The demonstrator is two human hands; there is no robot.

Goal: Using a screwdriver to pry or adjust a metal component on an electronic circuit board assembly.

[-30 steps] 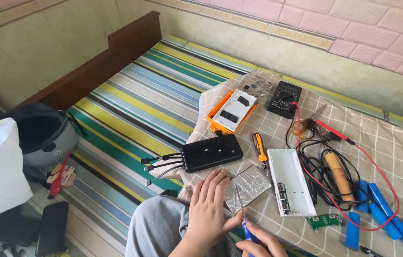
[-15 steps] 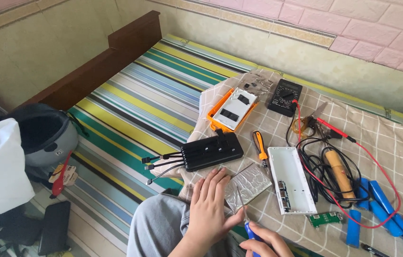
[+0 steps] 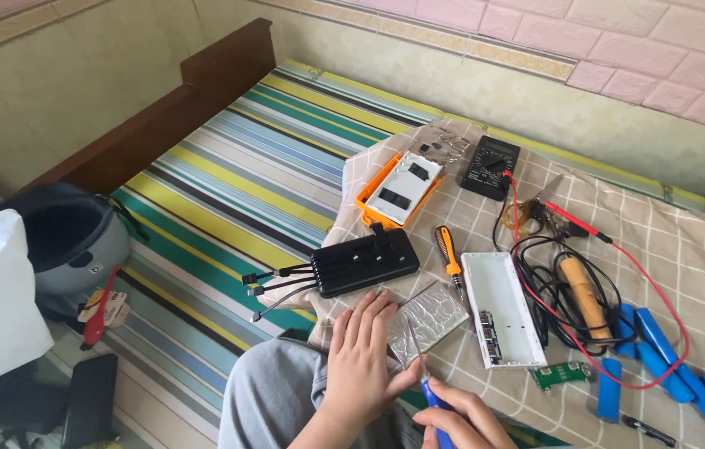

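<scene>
A: What did the scene hold, biggest thing first?

B: A checked beige cloth (image 3: 685, 249) lay over a striped mat in green, yellow and blue (image 3: 227, 183). On the cloth, the landmark was a flat silvery foil-wrapped pack (image 3: 431, 320). Just beyond the pack sat a black power bank with short cables fanned out (image 3: 365, 260); to the right of the pack lay an open white plastic casing (image 3: 502, 308), and farther right a brown-handled soldering iron among black and red leads (image 3: 583, 293).

A: And the hands?

B: The left hand (image 3: 361, 366) lay flat, fingers together, pressing on the near edge of the silvery pack. The right hand (image 3: 452, 416) was closed around a blue-handled thin tool (image 3: 423, 374), its metal tip resting at the pack's near right corner.

A: Had anything shifted against the half-second before?

B: Hardly. The left hand had stayed planted on the pack, and the right hand had kept its grip low beside it. The pack had not moved from its spot between the black power bank and the person's grey-clad knee (image 3: 273, 391). That steadiness suggested careful prying or cutting was under way, I judged.
</scene>
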